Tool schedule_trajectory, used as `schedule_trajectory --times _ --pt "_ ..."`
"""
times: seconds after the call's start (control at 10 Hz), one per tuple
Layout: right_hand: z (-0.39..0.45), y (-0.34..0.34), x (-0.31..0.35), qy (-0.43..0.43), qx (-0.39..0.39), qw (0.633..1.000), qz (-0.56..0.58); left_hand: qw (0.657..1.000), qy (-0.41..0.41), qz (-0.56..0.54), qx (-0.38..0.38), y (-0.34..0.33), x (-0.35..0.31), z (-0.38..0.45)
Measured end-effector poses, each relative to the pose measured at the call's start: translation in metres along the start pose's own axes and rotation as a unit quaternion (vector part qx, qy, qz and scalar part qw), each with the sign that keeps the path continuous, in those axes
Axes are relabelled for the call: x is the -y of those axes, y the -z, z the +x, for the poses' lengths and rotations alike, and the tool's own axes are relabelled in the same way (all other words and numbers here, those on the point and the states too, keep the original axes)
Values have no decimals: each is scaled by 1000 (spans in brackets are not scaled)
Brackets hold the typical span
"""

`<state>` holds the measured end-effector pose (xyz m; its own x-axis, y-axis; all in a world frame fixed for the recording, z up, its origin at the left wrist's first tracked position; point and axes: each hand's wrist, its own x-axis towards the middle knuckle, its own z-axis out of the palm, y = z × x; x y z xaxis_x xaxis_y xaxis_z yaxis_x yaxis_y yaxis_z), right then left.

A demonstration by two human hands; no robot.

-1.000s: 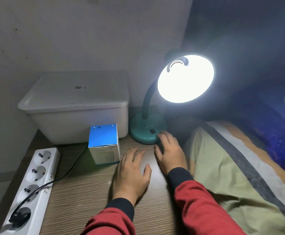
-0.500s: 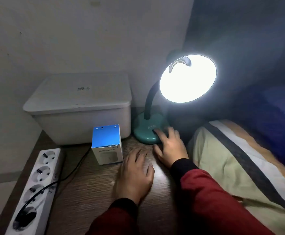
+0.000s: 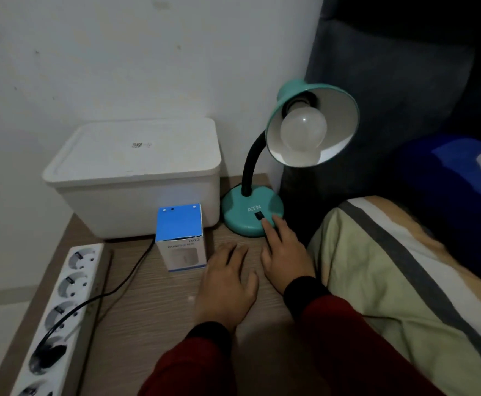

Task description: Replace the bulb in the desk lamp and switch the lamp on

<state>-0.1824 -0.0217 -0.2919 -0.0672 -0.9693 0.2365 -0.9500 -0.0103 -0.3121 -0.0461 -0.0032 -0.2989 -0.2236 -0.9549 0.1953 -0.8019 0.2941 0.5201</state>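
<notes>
A teal desk lamp stands at the back of the wooden table, its round base [image 3: 243, 212] next to the bed. Its shade [image 3: 313, 121] faces me with a white bulb [image 3: 303, 128] screwed in, and the bulb is dark. My right hand [image 3: 283, 250] rests at the base's front edge, forefinger tip touching the black switch [image 3: 259, 215]. My left hand [image 3: 227, 284] lies flat on the table, palm down, holding nothing. A blue and white bulb box [image 3: 180, 240] stands upright just left of my left hand.
A white lidded storage box [image 3: 136, 178] sits against the wall behind the bulb box. A white power strip [image 3: 59, 312] lies along the table's left edge with a black cord [image 3: 127, 278] plugged in. A bed with a striped blanket [image 3: 405, 281] borders the right.
The lamp was lit in both earlier frames and is now off. My right forefinger moved forward onto the switch. My left hand stayed flat on the table.
</notes>
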Motion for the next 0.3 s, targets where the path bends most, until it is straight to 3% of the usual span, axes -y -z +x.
schedule_trajectory --times 0.2,0.3 --pt "-39 15 7 -10 53 996 -77 997 10 -69 -44 8 2 -4" --pt "-76 23 21 -7 42 998 -35 994 31 -102 -5 5 4 -23"
